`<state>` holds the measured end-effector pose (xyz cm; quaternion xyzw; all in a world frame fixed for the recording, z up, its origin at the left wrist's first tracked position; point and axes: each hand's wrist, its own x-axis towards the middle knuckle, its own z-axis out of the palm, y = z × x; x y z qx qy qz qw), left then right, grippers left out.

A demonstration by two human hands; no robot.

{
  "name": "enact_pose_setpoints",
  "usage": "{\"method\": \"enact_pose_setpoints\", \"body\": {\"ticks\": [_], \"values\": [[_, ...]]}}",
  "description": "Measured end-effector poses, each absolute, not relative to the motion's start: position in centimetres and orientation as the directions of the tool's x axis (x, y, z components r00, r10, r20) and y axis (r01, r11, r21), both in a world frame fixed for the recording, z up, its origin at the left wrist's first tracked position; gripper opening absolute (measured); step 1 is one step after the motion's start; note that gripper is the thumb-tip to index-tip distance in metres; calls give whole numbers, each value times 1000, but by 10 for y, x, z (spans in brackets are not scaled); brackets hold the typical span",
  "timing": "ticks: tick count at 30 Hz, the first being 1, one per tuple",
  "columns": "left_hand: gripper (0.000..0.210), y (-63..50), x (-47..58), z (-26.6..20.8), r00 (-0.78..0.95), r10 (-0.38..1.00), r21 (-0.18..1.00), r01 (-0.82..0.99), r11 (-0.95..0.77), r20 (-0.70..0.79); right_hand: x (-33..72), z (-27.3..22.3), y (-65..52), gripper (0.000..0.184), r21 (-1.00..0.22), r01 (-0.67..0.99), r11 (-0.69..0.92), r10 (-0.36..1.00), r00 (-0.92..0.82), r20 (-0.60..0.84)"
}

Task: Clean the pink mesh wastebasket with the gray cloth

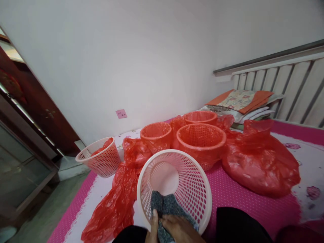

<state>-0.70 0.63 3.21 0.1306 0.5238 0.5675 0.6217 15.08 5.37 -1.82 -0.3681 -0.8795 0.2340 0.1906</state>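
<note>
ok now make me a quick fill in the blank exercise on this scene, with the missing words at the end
1. The left hand and right hand hold a ____ cloth at the near side of the tilted basket.
2. The magenta cover is patterned with small pale ____.
3. The paper note on the wall is ____ in colour.
4. The folded fabrics lie by the radiator, on the ____ side of the picture.

Missing words: grey; dots; pink; right.
</note>
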Motion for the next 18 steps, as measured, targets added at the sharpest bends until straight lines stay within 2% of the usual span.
{"method": "enact_pose_setpoints", "body": {"ticks": [3,9,13,18], "values": [[83,9,-13,35,-225,838,769,-563,304,-497,145,-42,52,50,-535,562,631,729,-666,159],[78,19,-10,28,-207,818,734,-593,331,-536,142,-81,49,53,-462,571,679,725,-620,300],[80,25,-4,24,-43,825,641,-653,404,-563,154,-76,48,53,-423,581,695,713,-635,299],[94,23,3,28,160,849,557,-691,461,-504,178,-48,46,46,-369,621,692,716,-657,237]]}}
